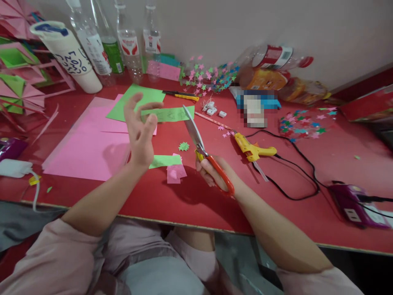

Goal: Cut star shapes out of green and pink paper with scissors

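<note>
My left hand [141,131] pinches one end of a green paper strip [172,114], which has faint drawn lines on it and is held above the table. In my right hand [211,170] is a pair of scissors [216,166] with orange-red and yellow handles. Their blades point up and to the left, and the tip overlaps the strip's right end; I cannot tell whether they touch. Below lies a small green paper star [184,146] with many points. A second green strip [166,161] rests partly over small pink paper pieces [176,174].
Pink sheets [89,143] and a green sheet [123,104] lie at left. A yellow glue gun [253,148] with a black cord, a utility knife [184,96] and a purple power strip [357,205] are around. Bottles [129,45] and a white tumbler [70,57] stand at the back.
</note>
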A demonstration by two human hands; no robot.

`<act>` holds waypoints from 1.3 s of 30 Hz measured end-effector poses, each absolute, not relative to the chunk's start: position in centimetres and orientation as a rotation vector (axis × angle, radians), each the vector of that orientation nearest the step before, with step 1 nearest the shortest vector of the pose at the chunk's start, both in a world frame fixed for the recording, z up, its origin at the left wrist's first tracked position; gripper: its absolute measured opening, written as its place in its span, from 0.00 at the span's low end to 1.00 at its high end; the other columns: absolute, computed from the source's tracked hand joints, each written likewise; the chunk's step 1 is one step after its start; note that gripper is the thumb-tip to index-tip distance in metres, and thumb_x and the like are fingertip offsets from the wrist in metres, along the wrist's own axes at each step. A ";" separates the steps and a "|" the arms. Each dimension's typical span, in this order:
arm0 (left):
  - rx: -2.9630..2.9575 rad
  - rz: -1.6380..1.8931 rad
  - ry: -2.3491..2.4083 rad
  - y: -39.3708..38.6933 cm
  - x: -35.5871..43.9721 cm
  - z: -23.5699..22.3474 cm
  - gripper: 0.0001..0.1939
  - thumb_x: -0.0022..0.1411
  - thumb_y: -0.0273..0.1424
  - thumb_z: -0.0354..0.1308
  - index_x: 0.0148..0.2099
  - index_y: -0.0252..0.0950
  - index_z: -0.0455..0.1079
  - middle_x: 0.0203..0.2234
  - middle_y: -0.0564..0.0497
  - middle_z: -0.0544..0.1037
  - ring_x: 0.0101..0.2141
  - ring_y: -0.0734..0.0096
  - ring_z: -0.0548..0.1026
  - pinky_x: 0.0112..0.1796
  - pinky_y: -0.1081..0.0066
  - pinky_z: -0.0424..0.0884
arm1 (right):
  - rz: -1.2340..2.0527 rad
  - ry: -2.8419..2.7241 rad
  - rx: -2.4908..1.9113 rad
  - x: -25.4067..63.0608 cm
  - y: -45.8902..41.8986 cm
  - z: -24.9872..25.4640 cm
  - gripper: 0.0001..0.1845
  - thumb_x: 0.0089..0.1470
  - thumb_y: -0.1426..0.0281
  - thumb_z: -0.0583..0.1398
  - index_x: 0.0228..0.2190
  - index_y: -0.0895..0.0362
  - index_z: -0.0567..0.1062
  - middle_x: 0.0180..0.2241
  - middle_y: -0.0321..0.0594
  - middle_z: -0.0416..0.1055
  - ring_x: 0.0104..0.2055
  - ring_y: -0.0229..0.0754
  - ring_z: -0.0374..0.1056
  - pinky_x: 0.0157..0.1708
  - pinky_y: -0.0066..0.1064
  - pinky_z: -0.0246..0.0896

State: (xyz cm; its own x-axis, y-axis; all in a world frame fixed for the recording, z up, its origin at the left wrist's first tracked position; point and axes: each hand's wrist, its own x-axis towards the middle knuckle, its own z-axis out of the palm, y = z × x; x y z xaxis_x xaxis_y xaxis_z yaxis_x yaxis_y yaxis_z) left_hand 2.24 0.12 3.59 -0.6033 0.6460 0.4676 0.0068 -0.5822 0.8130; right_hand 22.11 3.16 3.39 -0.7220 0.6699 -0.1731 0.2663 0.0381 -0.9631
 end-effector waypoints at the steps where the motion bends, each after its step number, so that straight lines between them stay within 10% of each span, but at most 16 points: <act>1: 1.126 2.265 1.208 0.2 1.9 3.7 0.18 0.56 0.38 0.58 0.49 0.48 0.63 0.42 0.52 0.73 0.45 0.72 0.70 0.38 0.72 0.67 | 1.709 -2.016 -0.949 22.1 3.2 3.3 0.27 0.50 0.44 0.52 0.22 0.55 0.60 0.12 0.25 0.51 0.12 0.30 0.48 0.13 0.27 0.45; 11: 1.409 1.950 1.507 1.0 1.0 2.8 0.02 0.49 0.28 0.62 0.27 0.37 0.71 0.26 0.55 0.73 0.32 0.77 0.70 0.37 0.73 0.66 | 1.775 -1.938 -0.983 22.1 3.5 2.9 0.27 0.48 0.43 0.54 0.24 0.56 0.62 0.12 0.25 0.52 0.12 0.29 0.48 0.13 0.26 0.46; 21: 1.230 1.703 1.310 0.2 2.8 3.6 0.08 0.56 0.35 0.57 0.30 0.36 0.68 0.17 0.56 0.73 0.16 0.84 0.63 0.20 0.78 0.59 | 1.772 -1.996 -0.933 22.0 3.3 2.8 0.27 0.50 0.43 0.52 0.24 0.56 0.61 0.12 0.25 0.53 0.12 0.29 0.49 0.13 0.26 0.46; 39: 1.279 1.767 1.308 0.1 3.2 3.7 0.07 0.58 0.29 0.55 0.27 0.36 0.66 0.14 0.58 0.67 0.18 0.83 0.65 0.25 0.77 0.63 | 1.777 -1.936 -1.043 21.6 2.4 3.1 0.24 0.52 0.48 0.54 0.22 0.54 0.58 0.10 0.24 0.51 0.10 0.30 0.48 0.11 0.25 0.44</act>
